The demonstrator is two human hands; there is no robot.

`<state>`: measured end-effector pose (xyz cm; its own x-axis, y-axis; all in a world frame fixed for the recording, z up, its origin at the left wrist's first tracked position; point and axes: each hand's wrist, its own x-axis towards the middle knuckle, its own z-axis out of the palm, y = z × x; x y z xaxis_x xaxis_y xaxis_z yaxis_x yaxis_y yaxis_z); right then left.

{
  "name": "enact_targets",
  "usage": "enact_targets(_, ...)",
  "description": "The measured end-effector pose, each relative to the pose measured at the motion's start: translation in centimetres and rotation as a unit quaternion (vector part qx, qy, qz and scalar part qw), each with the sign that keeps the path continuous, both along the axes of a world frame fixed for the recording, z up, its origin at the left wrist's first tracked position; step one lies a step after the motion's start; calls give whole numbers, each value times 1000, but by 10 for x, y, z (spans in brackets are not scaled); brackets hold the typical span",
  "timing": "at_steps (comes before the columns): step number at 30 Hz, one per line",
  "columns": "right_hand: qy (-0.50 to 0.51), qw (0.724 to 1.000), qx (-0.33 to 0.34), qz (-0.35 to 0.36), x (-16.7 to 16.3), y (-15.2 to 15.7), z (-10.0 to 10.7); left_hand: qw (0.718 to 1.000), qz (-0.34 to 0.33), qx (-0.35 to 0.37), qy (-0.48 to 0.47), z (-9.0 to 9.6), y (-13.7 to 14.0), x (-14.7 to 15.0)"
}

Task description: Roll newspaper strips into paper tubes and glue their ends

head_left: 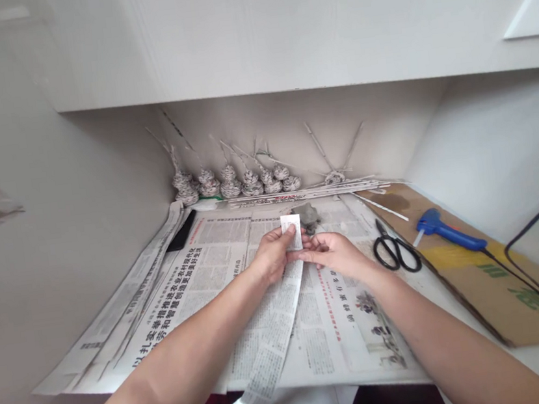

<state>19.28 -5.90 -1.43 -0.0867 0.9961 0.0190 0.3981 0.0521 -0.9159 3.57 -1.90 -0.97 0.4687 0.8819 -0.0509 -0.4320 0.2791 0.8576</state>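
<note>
A long newspaper strip [284,324] runs from my hands down over the front edge of the table towards my lap. My left hand [276,252] grips its upper end, the thumb pressed on the printed side. From the right, my right hand [332,252] pinches the same strip just below, its fingers closed near the edge. Just beyond my fingertips lies a crumpled grey rag [308,215]. Beneath both hands, newspaper sheets [212,261] cover the tabletop.
Black-handled scissors [396,253] lie to the right. A blue glue gun [453,232] with a black cord rests on cardboard [500,278]. Woven paper gourds [230,182] line the back wall behind thin paper sticks [298,194]. An overhead cabinet [278,30] hangs above.
</note>
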Motion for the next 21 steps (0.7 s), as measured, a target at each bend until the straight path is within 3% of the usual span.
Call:
enact_targets(6, 22, 998, -40, 40, 8, 1, 10, 1000, -3, -19, 1, 3, 1, -3)
enact_targets(9, -54, 994, 27, -88, 25, 2, 16, 999, -13, -27, 21, 6, 1, -4)
enact_targets(11, -123, 968, 105, -189, 34, 2, 20, 999, -29, -24, 28, 7, -1, -3)
enact_targets(13, -139, 956, 154, -210, 38, 2, 23, 998, -46, -19, 35, 8, -4, -3)
enact_targets(15, -78, 973, 143, -162, 35, 1, 26, 997, -59, -14, 46, 7, -6, -2)
enact_targets(17, 10, 993, 79, -82, 28, -1, 27, 996, -74, -4, 57, 6, -8, -2)
enact_targets(19, 73, 997, 22, -14, 20, -3, 27, 993, -95, 17, 67, 5, -10, -2)
enact_targets(21, 95, 995, 10, 25, 16, -4, 27, 990, -111, 39, 81, 4, -12, -2)
